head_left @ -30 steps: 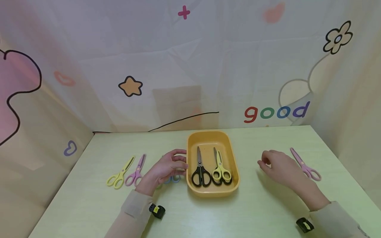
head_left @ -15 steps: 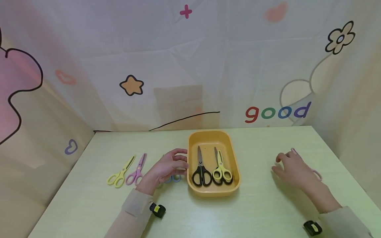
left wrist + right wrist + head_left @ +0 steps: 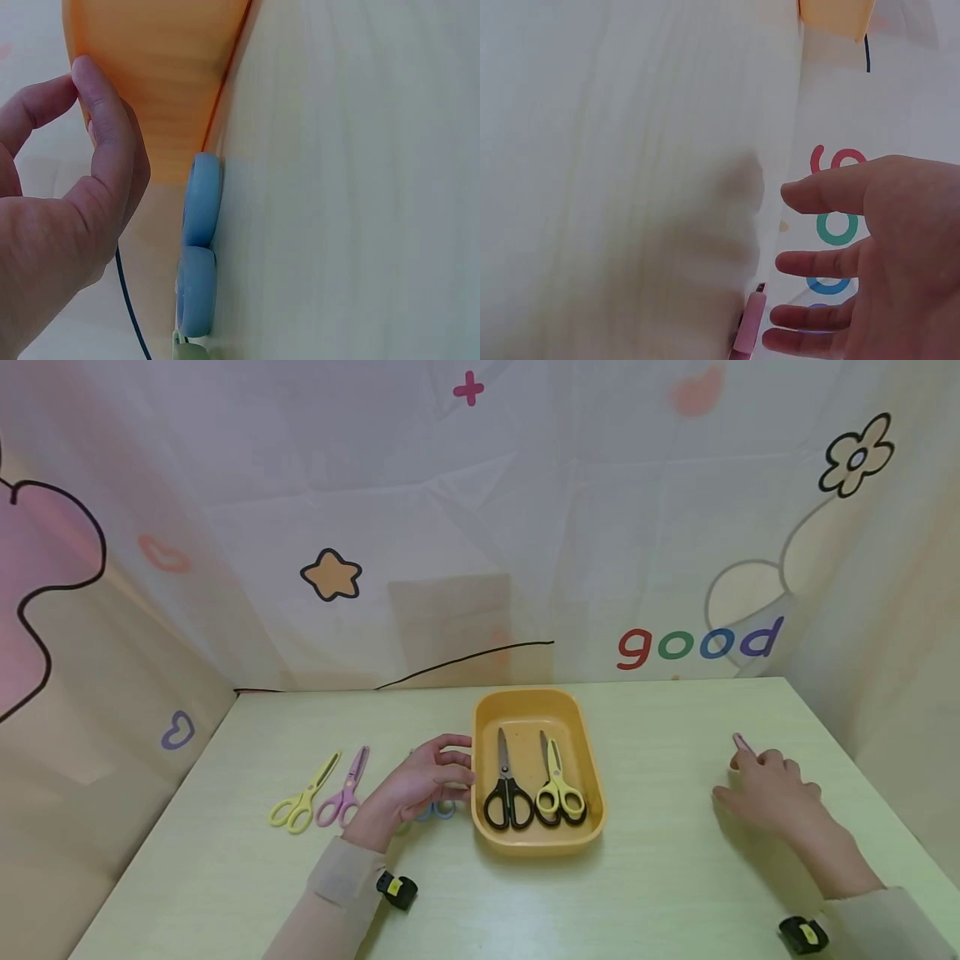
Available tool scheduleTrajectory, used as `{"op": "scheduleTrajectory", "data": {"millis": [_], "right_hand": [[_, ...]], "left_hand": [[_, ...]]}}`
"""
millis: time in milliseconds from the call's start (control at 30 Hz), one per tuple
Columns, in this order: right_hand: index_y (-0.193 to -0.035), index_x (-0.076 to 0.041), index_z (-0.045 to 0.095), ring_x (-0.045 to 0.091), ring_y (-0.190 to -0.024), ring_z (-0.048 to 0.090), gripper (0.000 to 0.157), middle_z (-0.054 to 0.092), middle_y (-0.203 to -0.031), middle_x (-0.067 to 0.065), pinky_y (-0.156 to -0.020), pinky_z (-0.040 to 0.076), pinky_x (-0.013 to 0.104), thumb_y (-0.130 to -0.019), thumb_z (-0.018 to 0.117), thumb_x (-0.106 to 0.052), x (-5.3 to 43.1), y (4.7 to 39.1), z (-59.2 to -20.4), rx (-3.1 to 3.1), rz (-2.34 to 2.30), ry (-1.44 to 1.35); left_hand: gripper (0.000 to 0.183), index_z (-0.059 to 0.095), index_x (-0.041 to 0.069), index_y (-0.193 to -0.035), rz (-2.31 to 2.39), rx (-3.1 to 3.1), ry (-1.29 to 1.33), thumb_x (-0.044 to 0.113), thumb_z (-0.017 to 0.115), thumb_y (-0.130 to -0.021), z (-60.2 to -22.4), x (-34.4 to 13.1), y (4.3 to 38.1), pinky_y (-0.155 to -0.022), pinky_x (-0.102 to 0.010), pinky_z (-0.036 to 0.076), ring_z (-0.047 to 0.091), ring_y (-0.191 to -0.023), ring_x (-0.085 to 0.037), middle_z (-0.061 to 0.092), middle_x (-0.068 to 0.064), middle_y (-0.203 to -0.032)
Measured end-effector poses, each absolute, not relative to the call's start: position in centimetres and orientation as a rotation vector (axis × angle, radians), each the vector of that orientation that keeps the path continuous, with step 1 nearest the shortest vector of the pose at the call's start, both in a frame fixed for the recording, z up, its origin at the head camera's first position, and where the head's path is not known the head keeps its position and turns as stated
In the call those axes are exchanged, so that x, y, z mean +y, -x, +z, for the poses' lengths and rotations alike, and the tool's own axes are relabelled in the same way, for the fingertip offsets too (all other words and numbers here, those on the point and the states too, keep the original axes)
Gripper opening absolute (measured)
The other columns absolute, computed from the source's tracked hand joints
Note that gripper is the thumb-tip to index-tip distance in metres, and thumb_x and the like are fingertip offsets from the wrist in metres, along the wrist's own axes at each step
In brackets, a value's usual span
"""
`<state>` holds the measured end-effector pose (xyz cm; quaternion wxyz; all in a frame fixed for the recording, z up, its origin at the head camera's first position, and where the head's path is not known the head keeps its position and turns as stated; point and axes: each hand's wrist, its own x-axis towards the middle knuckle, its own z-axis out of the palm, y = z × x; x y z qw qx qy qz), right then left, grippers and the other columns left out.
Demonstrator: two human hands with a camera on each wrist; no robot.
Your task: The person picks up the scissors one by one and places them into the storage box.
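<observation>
The fingertips of my left hand touch the left wall of a yellow-orange tray; in the left wrist view they rest against its side. Inside the tray lie black-handled scissors and yellow scissors on top of another black-handled pair. Over at the right, my right hand hovers with spread fingers above pink scissors. It hides most of them in the head view; their tip shows below the fingers in the right wrist view, apart from them.
Left of the tray lie yellow scissors and purple scissors. Blue scissors are partly hidden behind my left hand, with a green-handled thing beside them. A printed curtain stands behind the table.
My right hand has moved to the right, over the pink scissors, and its fingers have spread. The left hand stays at the tray, which has not moved on the table.
</observation>
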<state>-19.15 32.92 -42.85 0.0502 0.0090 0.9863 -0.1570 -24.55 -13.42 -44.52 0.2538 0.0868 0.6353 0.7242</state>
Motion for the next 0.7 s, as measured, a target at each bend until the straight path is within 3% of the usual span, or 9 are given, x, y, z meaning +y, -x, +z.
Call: {"op": "scheduleTrajectory", "data": {"millis": [167,567,700], "right_hand": [[-0.12,0.011,0.048,0.067,-0.106,0.036,0.052,0.038,-0.116,0.047,-0.075,0.032,0.084,-0.096,0.064,-0.032,33.2,18.9,-42.7,2.941,-0.466,-0.067],[-0.115,0.014,0.05,0.067,-0.108,0.038,0.05,0.036,-0.124,0.046,-0.072,0.039,0.082,-0.098,0.061,-0.031,32.6,19.2,-43.1,2.933,-0.45,0.013],[-0.108,0.013,0.052,0.065,-0.106,0.041,0.042,0.038,-0.124,0.046,-0.072,0.044,0.079,-0.096,0.062,-0.026,31.7,19.4,-43.1,2.952,-0.448,0.065]], "left_hand": [[0.067,0.032,-0.006,-0.149,1.971,1.722,-0.243,-0.006,0.066,-0.091,-44.5,-13.5,24.5,-0.077,-0.034,0.06,0.065,-0.086,-0.021,0.057,-0.021,-0.115],[0.065,0.034,-0.004,-0.148,1.968,1.734,-0.244,-0.005,0.066,-0.092,-44.5,-13.5,24.5,-0.078,-0.035,0.061,0.066,-0.086,-0.022,0.057,-0.022,-0.116],[0.065,0.035,-0.004,-0.148,1.96,1.744,-0.239,-0.005,0.067,-0.091,-44.5,-13.5,24.5,-0.079,-0.035,0.061,0.066,-0.087,-0.022,0.057,-0.023,-0.117]]}}
